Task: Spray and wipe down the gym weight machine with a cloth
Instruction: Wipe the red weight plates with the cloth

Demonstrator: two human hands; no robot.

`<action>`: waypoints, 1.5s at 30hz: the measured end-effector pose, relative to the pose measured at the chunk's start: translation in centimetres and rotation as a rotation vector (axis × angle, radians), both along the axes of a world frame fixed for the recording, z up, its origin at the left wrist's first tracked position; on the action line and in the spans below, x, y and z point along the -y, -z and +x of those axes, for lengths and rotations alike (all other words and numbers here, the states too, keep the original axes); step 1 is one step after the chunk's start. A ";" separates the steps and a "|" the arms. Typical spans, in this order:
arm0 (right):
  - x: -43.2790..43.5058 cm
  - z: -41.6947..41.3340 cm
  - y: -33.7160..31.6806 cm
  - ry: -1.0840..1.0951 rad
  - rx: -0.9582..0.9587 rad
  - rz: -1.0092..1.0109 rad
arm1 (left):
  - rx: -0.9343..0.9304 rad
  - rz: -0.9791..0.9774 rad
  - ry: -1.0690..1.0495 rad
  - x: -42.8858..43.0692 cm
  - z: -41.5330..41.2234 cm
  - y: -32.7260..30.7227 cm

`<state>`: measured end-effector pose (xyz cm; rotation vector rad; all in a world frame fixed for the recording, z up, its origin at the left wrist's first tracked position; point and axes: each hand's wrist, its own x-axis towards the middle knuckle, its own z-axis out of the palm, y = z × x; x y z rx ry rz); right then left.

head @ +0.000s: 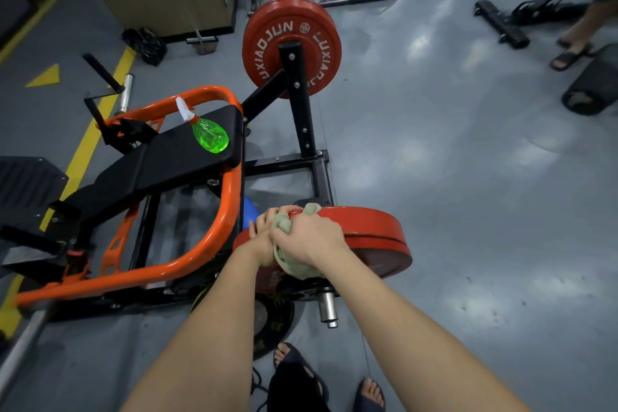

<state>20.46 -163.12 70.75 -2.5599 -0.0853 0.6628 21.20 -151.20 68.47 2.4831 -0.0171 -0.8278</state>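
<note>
Wiping is midway. The right hand (311, 237) clamps the cloth (284, 222) on the near red plate (374, 227), with the left hand (264, 234) gripping its rim. The spray bottle (210, 135) lies beyond the plate, on the seat pad (174, 157). The frame likely remains to be wiped.

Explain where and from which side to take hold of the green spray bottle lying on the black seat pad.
Grip the spray bottle at its narrow neck, where the green body tapers below the white trigger head. Probably come from above: it lies on its side on the seat pad, so the neck is exposed for fingers to wrap.
</note>
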 end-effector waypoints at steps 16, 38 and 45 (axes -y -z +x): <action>16.8 1.4 8.3 0.925 -0.012 0.025 | 0.074 0.008 0.052 -1.3 0.3 1.8; 9.5 1.6 8.1 0.648 0.456 0.132 | 0.144 -0.093 0.002 -3.8 -0.4 3.5; 13.0 1.8 8.3 0.801 0.215 0.242 | 0.108 -0.131 0.003 -5.5 -0.2 4.2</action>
